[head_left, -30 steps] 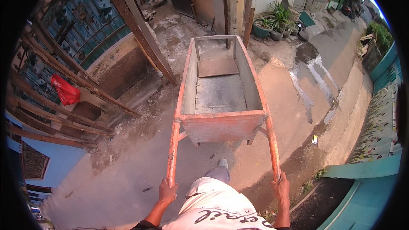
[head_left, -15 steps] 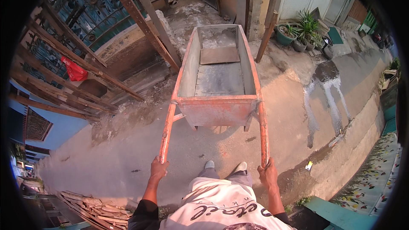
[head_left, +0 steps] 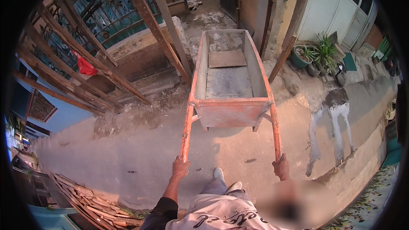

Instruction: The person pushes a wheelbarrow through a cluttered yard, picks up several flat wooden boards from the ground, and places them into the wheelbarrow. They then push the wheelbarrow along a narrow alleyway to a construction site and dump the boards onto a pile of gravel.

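Observation:
An orange-framed metal wheelbarrow [head_left: 230,110] with a grey, cement-stained tray stands on the paved lane ahead of me. A flat board [head_left: 226,58] lies in the tray's far half. My left hand [head_left: 180,168] is closed around the left orange handle [head_left: 186,132]. My right hand [head_left: 281,168] grips the right orange handle [head_left: 276,130]. My feet in light shoes [head_left: 226,181] show between the handles.
Slanted wooden props [head_left: 140,30] lean against a blue metal gate [head_left: 102,12] on the left, with a red bag [head_left: 85,66] hanging there. Potted plants [head_left: 317,55] stand at the right wall. Stacked planks [head_left: 93,202] lie at lower left. Wet streaks [head_left: 336,119] mark the pavement.
The wheelbarrow and I have turned left and rolled forward toward the narrow passage between the props and the wall. Both hands kept their hold on the handles.

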Demonstrator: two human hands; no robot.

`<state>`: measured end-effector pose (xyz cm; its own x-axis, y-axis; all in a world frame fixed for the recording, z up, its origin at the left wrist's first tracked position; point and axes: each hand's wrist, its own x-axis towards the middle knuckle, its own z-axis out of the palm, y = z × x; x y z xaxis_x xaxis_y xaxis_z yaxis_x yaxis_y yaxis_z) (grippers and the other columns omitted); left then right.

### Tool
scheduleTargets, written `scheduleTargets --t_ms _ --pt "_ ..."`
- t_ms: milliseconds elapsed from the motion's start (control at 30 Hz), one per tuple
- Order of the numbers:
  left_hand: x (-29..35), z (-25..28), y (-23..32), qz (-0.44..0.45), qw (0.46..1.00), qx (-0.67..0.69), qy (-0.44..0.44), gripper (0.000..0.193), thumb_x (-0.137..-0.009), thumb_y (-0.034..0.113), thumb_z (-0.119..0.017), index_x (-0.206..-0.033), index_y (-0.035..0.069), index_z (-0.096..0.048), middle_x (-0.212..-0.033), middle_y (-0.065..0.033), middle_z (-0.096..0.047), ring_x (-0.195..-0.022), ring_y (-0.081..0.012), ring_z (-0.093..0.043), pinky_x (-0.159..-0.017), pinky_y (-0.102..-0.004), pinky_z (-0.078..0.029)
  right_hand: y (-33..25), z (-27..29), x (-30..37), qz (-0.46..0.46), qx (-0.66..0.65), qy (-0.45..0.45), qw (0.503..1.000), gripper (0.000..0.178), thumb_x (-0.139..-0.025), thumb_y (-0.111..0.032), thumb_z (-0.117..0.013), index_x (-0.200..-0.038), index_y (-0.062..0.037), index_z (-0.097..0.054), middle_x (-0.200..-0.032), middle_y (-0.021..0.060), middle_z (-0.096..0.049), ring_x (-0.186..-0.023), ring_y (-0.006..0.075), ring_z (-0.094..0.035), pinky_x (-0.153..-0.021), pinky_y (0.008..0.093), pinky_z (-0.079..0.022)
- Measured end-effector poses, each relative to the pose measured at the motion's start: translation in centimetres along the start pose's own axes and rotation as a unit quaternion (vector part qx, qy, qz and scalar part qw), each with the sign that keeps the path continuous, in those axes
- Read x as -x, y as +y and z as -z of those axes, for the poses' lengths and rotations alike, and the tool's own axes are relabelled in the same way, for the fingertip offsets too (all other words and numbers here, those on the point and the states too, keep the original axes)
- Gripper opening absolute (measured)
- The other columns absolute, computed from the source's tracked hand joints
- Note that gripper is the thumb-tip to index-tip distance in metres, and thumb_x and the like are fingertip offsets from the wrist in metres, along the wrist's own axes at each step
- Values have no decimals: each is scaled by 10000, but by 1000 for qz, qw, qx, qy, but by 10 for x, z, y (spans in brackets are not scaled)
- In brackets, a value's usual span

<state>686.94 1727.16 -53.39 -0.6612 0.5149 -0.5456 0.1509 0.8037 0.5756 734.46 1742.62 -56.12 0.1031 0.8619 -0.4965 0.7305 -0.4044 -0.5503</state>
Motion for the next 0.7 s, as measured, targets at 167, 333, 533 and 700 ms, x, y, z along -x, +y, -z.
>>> scheduleTargets --t_ms 167,333,533,700 --pt "-32 -19 36 -26 999 -25 -6 399 -814 123 -691 -1133 -50 -524 -782 -154 -647 -486 -221 -635 -429 -364 -513 -38 23 -48 -9 -6 0 1000 356 -796 -88 -681 -1052 -21 -444 -736 213 -643 -558 356 -677 -466 452 -535" --pt "-58 -21 64 4 997 -75 -18 504 -808 186 -718 -1199 -66 -524 -886 -225 -701 -618 -285 -718 -643 -410 -594 -64 30 -77 3 -17 -9 1000 341 -798 -58 -661 -1048 6 -438 -742 214 -628 -507 334 -660 -386 420 -520" --pt "-67 -46 96 -9 999 -45 -14 463 -813 166 -705 -1176 -60 -527 -858 -204 -698 -587 -271 -706 -570 -394 -582 -46 38 -137 37 -14 -12 999 326 -801 -55 -635 -1052 17 -440 -749 207 -637 -513 314 -667 -388 406 -522" --pt "-59 -59 94 7 1000 -13 10 402 -813 122 -701 -1134 -45 -528 -803 -175 -682 -525 -237 -671 -466 -367 -542 -65 43 -144 34 -41 -46 998 325 -798 -64 -635 -1051 16 -447 -745 195 -640 -504 297 -658 -400 407 -518"
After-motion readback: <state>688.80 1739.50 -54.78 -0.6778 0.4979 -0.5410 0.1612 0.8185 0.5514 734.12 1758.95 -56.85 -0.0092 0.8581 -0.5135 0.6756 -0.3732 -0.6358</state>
